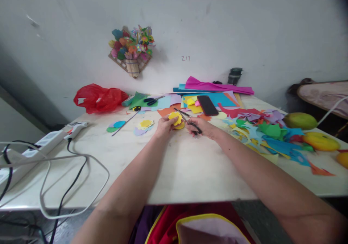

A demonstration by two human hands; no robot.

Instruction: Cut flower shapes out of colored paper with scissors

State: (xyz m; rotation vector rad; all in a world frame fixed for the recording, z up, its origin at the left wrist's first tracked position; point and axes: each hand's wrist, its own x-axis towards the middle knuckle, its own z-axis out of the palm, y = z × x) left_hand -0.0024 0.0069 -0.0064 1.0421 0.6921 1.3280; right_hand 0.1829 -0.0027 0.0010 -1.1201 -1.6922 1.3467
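Left part of the table [203, 175]: overlapping plain-edged discs [119, 124], rims unscalloped, so shaping seems still to do there. Next, a pile of scalloped cutouts [146, 123], yellow on top; those look finished. Mid-table, your left hand [164, 125] pinches yellow scalloped paper [174, 118]; its visible rim is wavy, so probably near done. Your right hand [205, 126] grips black scissors [194, 126], blades close by the paper; contact, can't tell. Offcuts [272, 131] crowd the right edge: much cutting behind you, I judge.

Counts: red bag [100, 98], back left corner, one. Discs, apparently three. Cutouts in pile, unclear. Scissors, two: blue-handled pair [152, 101] by the back edge, plus yours. Phone [207, 105], one. Mangoes [300, 121], right edge, three. Offcuts, too jumbled.
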